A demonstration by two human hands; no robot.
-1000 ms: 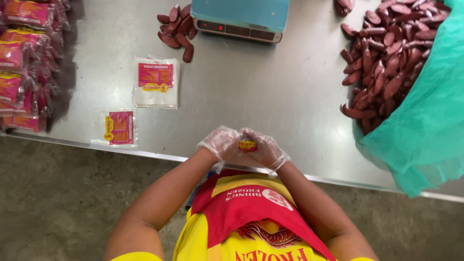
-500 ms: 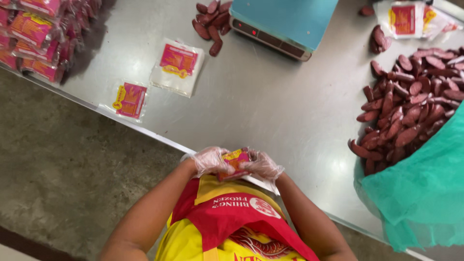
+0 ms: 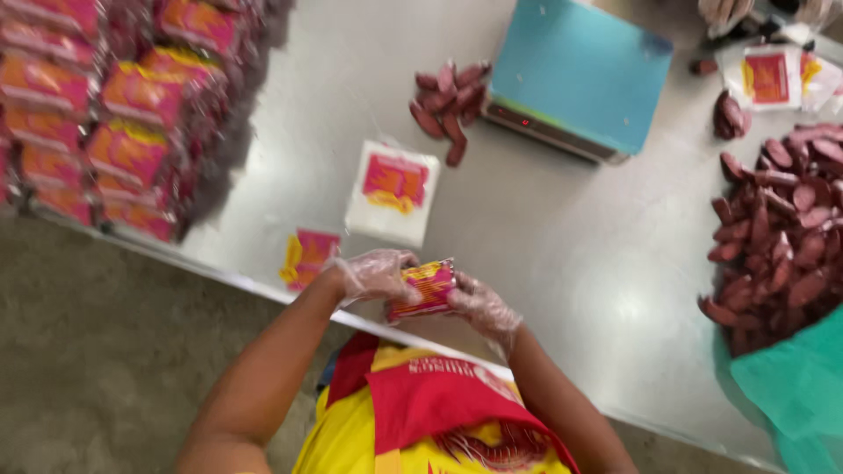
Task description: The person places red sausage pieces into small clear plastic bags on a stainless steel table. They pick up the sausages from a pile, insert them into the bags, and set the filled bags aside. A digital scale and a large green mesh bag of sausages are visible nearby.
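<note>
One packet (image 3: pixel 423 287), pinched between left hand (image 3: pixel 376 274) and right hand (image 3: pixel 479 305) past the bench (image 3: pixel 544 254) near edge; loosened grip risks floor drop.

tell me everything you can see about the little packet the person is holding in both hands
The small packet is a flat pouch, pink-red with yellow print, glossy like plastic film. It is blurred, so its contents cannot be told. It is held level, just above the near edge of the metal table, in front of the person's chest. The left hand and right hand, both in clear thin gloves, pinch its two ends.
</note>
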